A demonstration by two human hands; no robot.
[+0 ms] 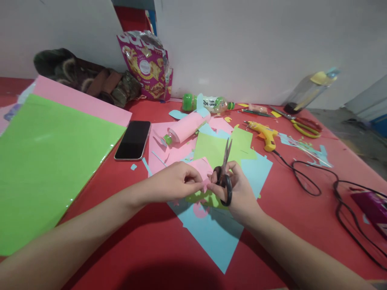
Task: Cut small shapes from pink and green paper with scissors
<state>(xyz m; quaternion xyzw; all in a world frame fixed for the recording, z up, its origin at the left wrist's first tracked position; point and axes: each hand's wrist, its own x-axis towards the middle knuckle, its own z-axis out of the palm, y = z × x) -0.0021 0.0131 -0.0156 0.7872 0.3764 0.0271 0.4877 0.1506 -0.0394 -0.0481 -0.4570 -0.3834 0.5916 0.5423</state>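
My left hand (173,181) is closed in a pinch on a small pink paper piece (201,167) over the middle of the red table (290,217). My right hand (237,191) grips black-handled scissors (225,171), blades pointing up and away, and its fingertips also touch the pink piece. Beneath both hands lie a light blue sheet (214,233) and light green paper (216,149), with pink scraps on them.
A large green sheet (45,161) over a pink sheet (81,100) lies left, beside a black phone (133,139). A pink-wrapped bottle (184,128), yellow glue gun (264,133) with black cord (314,179), yellow-handled scissors (302,125), a snack bag (146,64) and a green-capped bottle (208,103) lie beyond.
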